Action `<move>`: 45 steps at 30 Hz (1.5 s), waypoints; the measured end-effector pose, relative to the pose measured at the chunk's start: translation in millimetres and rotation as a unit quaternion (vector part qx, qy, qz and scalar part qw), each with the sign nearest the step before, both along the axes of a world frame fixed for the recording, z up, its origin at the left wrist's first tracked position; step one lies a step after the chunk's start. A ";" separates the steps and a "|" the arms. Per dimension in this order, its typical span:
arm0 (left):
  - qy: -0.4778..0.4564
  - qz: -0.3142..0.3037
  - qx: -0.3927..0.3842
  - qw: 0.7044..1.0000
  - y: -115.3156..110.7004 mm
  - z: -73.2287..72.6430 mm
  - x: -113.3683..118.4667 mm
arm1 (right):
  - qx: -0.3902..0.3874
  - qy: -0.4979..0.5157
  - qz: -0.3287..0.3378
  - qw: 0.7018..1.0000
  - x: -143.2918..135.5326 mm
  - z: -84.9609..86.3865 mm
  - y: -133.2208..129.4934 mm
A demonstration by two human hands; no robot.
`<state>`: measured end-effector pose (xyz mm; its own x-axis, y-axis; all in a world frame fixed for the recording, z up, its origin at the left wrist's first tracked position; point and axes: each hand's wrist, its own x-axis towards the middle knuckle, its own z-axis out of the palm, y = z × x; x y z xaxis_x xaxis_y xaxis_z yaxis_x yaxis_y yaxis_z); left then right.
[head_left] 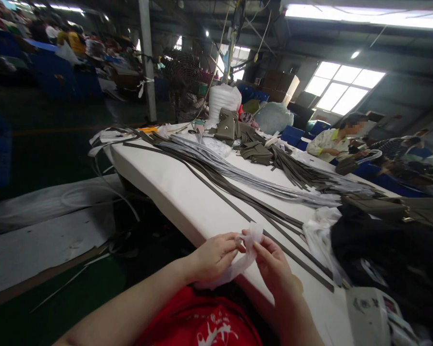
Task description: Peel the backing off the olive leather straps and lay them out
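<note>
Close to the near edge of the white table (173,185), a thin translucent white plastic sleeve (243,264) hangs between my two hands. My left hand (216,254) pinches one part of it, fingers curled inward. With thumb and fingertips, my right hand (274,264) grips the sleeve near its upper end, which sticks up above the fingers. The sleeve's lower part droops toward my left wrist. Just beyond my hands lie long dark olive straps (234,192), stretched across the table. Beside them runs a bundle of straps in clear plastic (245,173).
Olive bags (226,126) and a white foam roll (223,103) stand at the table's far end. To the right are crumpled white plastic (321,230), black cloth (375,259) and a printed pale package (368,312). A co-worker (332,142) sits across the table. A metal post (147,62) rises behind.
</note>
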<state>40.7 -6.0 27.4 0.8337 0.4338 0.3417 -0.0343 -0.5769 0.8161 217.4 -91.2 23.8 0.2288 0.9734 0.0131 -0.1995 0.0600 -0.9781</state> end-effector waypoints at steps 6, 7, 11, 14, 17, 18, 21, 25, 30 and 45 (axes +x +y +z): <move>-0.013 0.091 -0.088 0.992 9.0 -5.9 3.0 | 0.071 -0.233 -0.052 0.968 7.5 -5.4 -4.7; -0.024 0.072 -0.093 0.993 10.2 -6.3 3.2 | 0.081 -0.256 -0.049 0.962 7.6 -5.0 -5.7; -0.035 -0.003 -0.055 0.998 8.9 -8.0 8.8 | 0.107 -0.315 -0.034 0.943 5.7 -0.4 -6.9; -0.012 0.015 -0.020 1.000 6.1 -10.5 14.2 | 0.119 -0.336 -0.046 0.933 6.9 3.0 -5.8; 0.010 -0.005 -0.010 1.000 5.4 -12.8 15.8 | 0.114 -0.357 -0.051 0.926 9.2 5.9 -4.5; 0.013 -0.012 -0.016 1.000 5.3 -13.3 15.6 | 0.111 -0.366 -0.052 0.923 9.0 6.9 -4.2; 0.007 -0.022 -0.051 0.998 3.8 -13.4 15.4 | 0.109 -0.375 -0.059 0.919 3.6 9.5 -2.9; 0.000 -0.019 -0.082 0.996 0.1 -12.0 17.2 | 0.125 -0.368 -0.069 0.919 -5.6 10.8 -2.5; 0.005 -0.007 -0.140 0.990 1.1 -12.8 15.2 | 0.144 -0.340 -0.080 0.926 8.0 6.6 -6.5; -0.005 -0.143 -0.188 0.972 -5.2 -14.3 3.4 | 0.042 -0.360 -0.046 0.931 -7.7 -7.7 6.2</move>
<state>44.1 -11.3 13.1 0.9358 0.2808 0.2131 -0.1588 -0.2039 0.9660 209.7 -85.1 16.0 0.2134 0.9388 0.2703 0.5157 0.1267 -0.8473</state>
